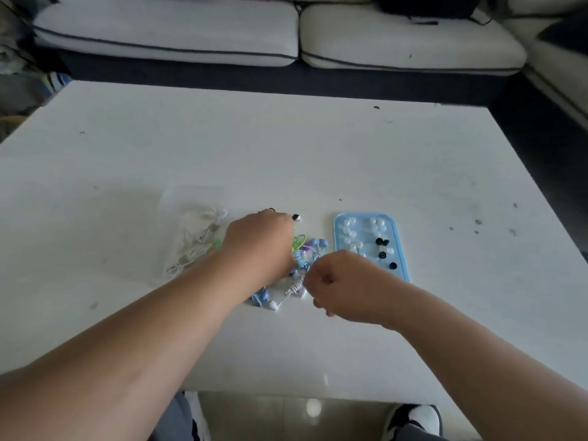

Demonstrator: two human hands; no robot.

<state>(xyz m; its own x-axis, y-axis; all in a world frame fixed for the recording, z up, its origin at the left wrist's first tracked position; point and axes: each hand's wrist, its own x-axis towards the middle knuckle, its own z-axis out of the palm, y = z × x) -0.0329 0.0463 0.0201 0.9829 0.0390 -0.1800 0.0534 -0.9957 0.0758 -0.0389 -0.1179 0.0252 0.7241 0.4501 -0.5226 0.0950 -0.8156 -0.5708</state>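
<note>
A heap of wired earphones (300, 259) in blue, green, purple and white lies on the white table (318, 160). My left hand (259, 241) reaches into the heap from the left, knuckles up; its fingertips are hidden under it. My right hand (342, 283) has its fingers curled at the heap's right edge, next to a coiled white earphone cord (294, 286); whether it pinches the cord is unclear. A light blue tray (401, 249) to the right holds several white and three black ear tips.
A clear plastic bag (194, 237) with white earphones lies left of the heap. A white sofa (286, 36) stands behind the table. My shoe (416, 418) shows below the near table edge. Small dark specks dot the tabletop.
</note>
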